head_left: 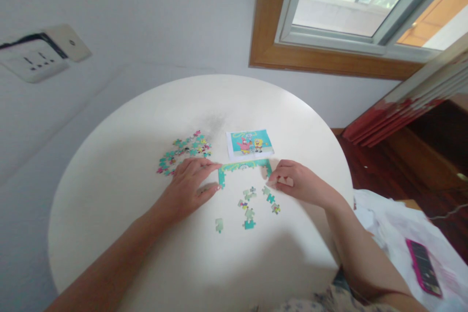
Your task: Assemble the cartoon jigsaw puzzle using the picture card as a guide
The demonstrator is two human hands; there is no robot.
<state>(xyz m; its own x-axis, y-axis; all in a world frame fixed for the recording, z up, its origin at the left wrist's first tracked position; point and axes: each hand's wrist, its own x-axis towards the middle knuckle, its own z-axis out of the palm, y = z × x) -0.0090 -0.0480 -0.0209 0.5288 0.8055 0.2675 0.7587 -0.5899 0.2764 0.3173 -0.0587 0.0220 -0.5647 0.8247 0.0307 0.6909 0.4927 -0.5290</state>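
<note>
A partly joined jigsaw puzzle [243, 165] lies on the table, its green-and-yellow top edge running across with short strips down both sides. My left hand [192, 180] rests at the left strip, thumb and index finger apart and touching its edge. At the lower end of the right strip, my right hand [294, 179] has its fingertips closed together on a puzzle piece [269, 183], mostly hidden by the fingers. Loose pieces lie below the joined part, among them a teal piece [249, 224] and a pale green piece [219, 225]. Just above is a reference picture card [250, 143] with cartoon figures.
A pile of several mixed puzzle pieces [186, 150] lies to the left, partly behind my left hand. The round white table [146, 263] meets a wall with a socket [36, 61]. A phone in a pink case [424, 267] lies on white sheeting at the lower right.
</note>
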